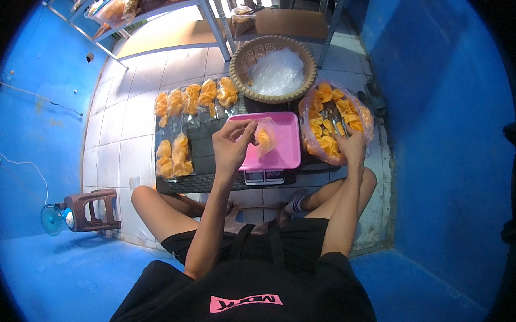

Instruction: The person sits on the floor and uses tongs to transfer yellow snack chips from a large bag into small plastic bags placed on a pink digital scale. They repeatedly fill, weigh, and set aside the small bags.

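My left hand [232,143] pinches the edge of a small clear plastic bag [267,140] with a few yellow-orange chips inside. The bag is over a pink plastic tray [284,158], which sits on a digital kitchen scale [263,177]. On the right, my right hand [353,145] grips metal tongs [338,125], whose ends reach among the chips [328,144] in a large open plastic bag [309,139]. Filled clear packets [191,98] lie in a row at the table's far left, and two more packets [180,155] lie nearer me.
A low black woven table [205,185] bears these things. Beyond the tray, a round basket [241,59] holds empty clear bags [279,71]. Metal shelving [216,23] with bagged goods stands behind. A brown plastic stool [81,213] and small fan [51,219] are at left.
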Demonstrator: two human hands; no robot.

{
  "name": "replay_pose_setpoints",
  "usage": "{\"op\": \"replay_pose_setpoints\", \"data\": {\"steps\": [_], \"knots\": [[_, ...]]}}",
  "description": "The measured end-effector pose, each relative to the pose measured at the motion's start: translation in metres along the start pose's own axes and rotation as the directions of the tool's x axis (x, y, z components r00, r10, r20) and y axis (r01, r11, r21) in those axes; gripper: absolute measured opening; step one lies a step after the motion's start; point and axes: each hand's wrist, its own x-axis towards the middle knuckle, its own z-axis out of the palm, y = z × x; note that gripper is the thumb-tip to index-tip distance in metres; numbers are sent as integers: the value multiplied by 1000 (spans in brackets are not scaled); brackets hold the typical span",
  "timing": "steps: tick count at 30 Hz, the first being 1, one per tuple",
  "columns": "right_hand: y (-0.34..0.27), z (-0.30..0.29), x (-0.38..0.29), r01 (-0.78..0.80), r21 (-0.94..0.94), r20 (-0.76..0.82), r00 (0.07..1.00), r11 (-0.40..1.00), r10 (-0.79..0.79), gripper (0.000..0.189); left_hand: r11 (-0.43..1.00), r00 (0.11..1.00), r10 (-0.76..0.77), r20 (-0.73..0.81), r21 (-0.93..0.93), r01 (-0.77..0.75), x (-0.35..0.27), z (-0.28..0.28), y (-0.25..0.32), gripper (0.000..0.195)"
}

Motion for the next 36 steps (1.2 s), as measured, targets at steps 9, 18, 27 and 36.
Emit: {"op": "replay_pose_setpoints", "data": {"steps": [9,18,27,36], "knots": [[3,9,7,-48,-20,10,999,999,48,47,999,999,34,2,2,-34,3,-6,0,20],[18,-4,-7,-57,70,-56,997,996,61,40,999,1000,26,2,-37,-26,2,-6,-1,20],[8,-15,-12,-88,-9,-35,996,996,87,43,1000,1000,6,12,-27,-6,1,-4,-3,20],[-14,-14,-7,-121,-177,57,990,977,133,48,1000,1000,16,5,-18,-15,1,-1,1,20]]}}
